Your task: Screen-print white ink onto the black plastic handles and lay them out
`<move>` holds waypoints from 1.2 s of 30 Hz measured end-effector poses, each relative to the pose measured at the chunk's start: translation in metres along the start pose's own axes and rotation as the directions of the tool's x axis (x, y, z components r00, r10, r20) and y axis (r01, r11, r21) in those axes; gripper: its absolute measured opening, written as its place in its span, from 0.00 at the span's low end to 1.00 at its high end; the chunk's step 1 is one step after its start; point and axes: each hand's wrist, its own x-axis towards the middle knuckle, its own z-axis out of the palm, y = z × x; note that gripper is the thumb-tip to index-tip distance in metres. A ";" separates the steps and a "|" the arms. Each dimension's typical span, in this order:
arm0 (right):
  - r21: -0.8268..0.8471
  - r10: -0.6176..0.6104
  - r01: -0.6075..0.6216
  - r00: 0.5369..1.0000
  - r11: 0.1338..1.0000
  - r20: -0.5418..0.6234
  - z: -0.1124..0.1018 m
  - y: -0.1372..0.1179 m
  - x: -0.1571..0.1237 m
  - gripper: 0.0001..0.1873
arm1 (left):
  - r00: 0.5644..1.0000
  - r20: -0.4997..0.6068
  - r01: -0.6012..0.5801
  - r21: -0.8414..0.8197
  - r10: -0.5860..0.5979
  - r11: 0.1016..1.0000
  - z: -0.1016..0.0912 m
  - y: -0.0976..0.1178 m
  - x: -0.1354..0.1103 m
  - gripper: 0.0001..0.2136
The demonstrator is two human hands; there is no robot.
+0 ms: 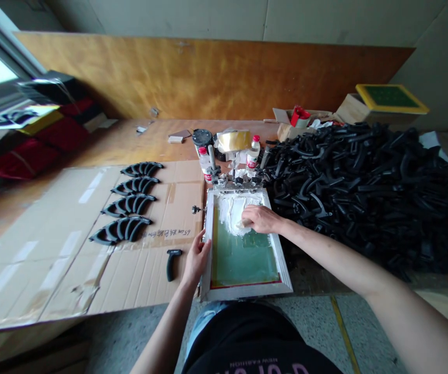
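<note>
A screen-printing frame [207, 270] with green mesh and white ink at its far end lies in front of me. My left hand [196, 257] grips the frame's left edge, fingers curled over the rim. Over the mesh, my right hand [261, 218] is closed on a squeegee [243, 224] that rests at the edge of the white ink. A single black plastic handle [171, 262] lies on the cardboard just left of my left hand.
Several rows of black curved parts [128, 218] lie on flattened cardboard [52, 259] to the left. A large heap of black handles [364, 187] fills the right. Bottles [252, 151] and a tin [202, 137] stand behind the frame. Another green screen [391, 97] sits far right.
</note>
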 end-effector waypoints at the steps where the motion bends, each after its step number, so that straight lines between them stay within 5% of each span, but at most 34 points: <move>1: -0.019 0.041 -0.042 0.998 0.999 -0.046 0.003 0.000 0.001 0.06 | 1.000 0.002 0.003 -0.003 -0.003 1.000 -0.001 0.003 -0.001 0.35; 3: -0.061 0.065 -0.072 0.992 0.996 -0.105 0.011 -0.002 -0.003 0.09 | 1.000 0.010 0.008 -0.004 -0.008 1.000 -0.002 0.008 -0.004 0.36; 7: -0.013 0.001 -0.001 0.999 1.000 -0.040 0.016 -0.009 -0.013 0.07 | 1.000 0.014 0.020 -0.004 -0.020 1.000 -0.004 0.016 -0.009 0.36; 10: 0.052 0.153 -0.148 0.983 0.988 -0.097 0.002 -0.001 0.005 0.09 | 0.999 0.024 0.034 -0.034 -0.033 0.999 -0.006 0.027 -0.013 0.36; 13: 0.060 0.366 -0.361 0.911 0.931 -0.189 -0.021 0.022 0.036 0.26 | 0.997 0.062 0.049 -0.110 -0.042 0.993 -0.014 0.048 -0.019 0.38; 16: 0.074 0.520 -0.523 0.802 0.849 -0.294 -0.047 0.054 0.042 0.32 | 0.998 0.054 0.029 -0.146 -0.021 0.989 -0.023 0.079 -0.022 0.33; 20: 0.245 0.743 -0.733 0.491 0.635 -0.455 -0.058 0.087 -0.002 0.18 | 0.992 -0.010 -0.123 -0.290 0.125 0.949 -0.023 0.127 -0.010 0.30; 22: 0.300 0.810 -0.782 0.401 0.546 -0.428 -0.040 0.087 -0.027 0.13 | 0.980 -0.035 -0.195 -0.410 0.198 0.891 -0.016 0.150 0.000 0.27; 24: 0.291 0.789 -0.743 0.501 0.603 -0.356 -0.011 0.075 -0.043 0.13 | 0.974 -0.047 -0.215 -0.482 0.220 0.849 -0.008 0.165 0.007 0.25; 26: 0.221 0.653 -0.614 0.708 0.757 -0.269 0.019 0.054 -0.046 0.20 | 0.978 -0.077 -0.206 -0.523 0.194 0.827 0.003 0.165 0.009 0.24; 28: 0.098 0.533 -0.524 0.828 0.846 -0.175 0.040 0.030 -0.040 0.24 | 0.991 -0.062 -0.135 -0.555 0.121 0.821 0.017 0.148 0.003 0.24; 30: -0.011 0.519 -0.525 0.844 0.851 -0.137 0.049 0.005 -0.031 0.16 | 0.995 0.097 0.069 -0.545 -0.018 0.835 0.033 0.119 -0.010 0.25; 33: -0.076 0.503 -0.527 0.838 0.846 -0.212 0.051 -0.041 -0.021 0.08 | 0.907 0.358 0.377 -0.449 -0.224 0.810 0.057 0.073 -0.036 0.26; 36: -0.075 0.269 -0.287 0.944 0.955 -0.189 0.055 -0.083 -0.023 0.10 | 0.883 0.359 0.443 -0.419 -0.303 0.793 0.057 0.042 -0.049 0.24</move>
